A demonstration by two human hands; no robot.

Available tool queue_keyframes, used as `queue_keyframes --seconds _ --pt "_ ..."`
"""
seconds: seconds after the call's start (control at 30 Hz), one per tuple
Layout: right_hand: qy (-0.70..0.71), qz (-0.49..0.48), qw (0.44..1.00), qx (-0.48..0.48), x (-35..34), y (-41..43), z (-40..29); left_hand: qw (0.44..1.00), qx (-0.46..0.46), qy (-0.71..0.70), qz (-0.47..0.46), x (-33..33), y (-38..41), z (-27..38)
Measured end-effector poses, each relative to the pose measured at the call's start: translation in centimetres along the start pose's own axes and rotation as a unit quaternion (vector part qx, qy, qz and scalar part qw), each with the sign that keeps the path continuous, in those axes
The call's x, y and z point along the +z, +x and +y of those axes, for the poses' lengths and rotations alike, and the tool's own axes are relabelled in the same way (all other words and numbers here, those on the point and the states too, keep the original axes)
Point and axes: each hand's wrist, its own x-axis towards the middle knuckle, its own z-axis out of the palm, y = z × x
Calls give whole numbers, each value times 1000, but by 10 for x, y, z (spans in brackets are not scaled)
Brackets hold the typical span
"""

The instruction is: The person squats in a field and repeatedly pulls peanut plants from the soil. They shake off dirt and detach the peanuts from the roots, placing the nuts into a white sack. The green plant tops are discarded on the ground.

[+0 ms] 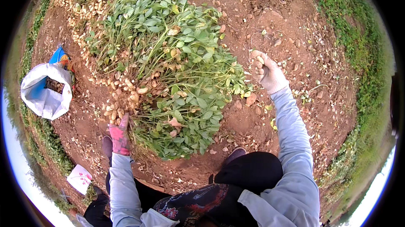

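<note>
My left hand (121,138), in a pink patterned glove, grips the root end of a peanut plant. A bunch of peanut pods (117,113) shows just beyond its fingertips. The leafy green tops of this plant (186,113) stretch to the right over the soil, against a larger heap of pulled peanut plants (152,21). My right hand (265,70), in a pale glove, is off to the right of the foliage with its fingers curled. A small pale yellowish bit shows at those fingers; whether it is held is unclear.
An open white woven sack (47,113) with peanuts inside stands at the left, beside a blue bag (57,54). A white container (79,179) with red markings is at lower left, near another person's leg (96,209). Stones and dry leaves litter the reddish soil (246,119).
</note>
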Motion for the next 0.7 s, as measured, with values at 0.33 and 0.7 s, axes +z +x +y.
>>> queue_keyframes --seconds 0.33,0.7 --pt "-26 37 996 71 81 92 2 957 89 -175 -214 125 71 60" --pt "-277 200 937 -78 75 218 12 933 64 302 -186 149 170 29"
